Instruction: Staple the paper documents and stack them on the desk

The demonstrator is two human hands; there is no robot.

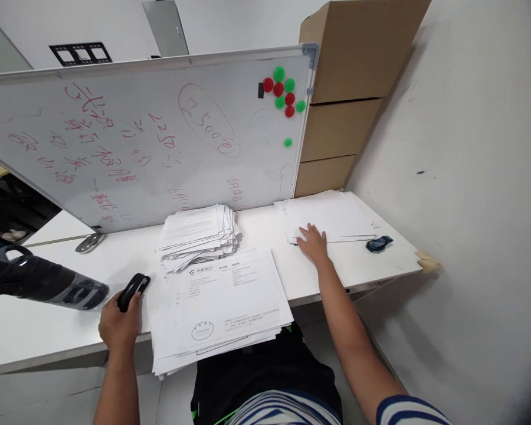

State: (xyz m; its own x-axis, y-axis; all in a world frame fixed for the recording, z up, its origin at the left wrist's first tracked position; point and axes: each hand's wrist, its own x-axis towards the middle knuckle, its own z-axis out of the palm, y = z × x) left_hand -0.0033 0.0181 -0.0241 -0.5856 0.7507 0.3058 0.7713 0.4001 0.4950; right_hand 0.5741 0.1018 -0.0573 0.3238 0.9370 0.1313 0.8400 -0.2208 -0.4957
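Observation:
On the left of the desk my left hand (120,321) is closed around a black stapler (134,291). My right hand (314,242) lies with its fingers spread on the near left edge of a stack of white paper (330,215). Between my hands, a pile of printed sheets (230,301) with a round stamp on top reaches over the desk's front edge. Behind that pile stands a thicker, uneven stack of papers (197,230).
A dark water bottle (44,280) lies across the far left, with a computer mouse (89,242) behind it. The whiteboard (230,136) lines the back, beside stacked cardboard boxes (340,124). A small dark blue packet (379,244) sits near the right edge.

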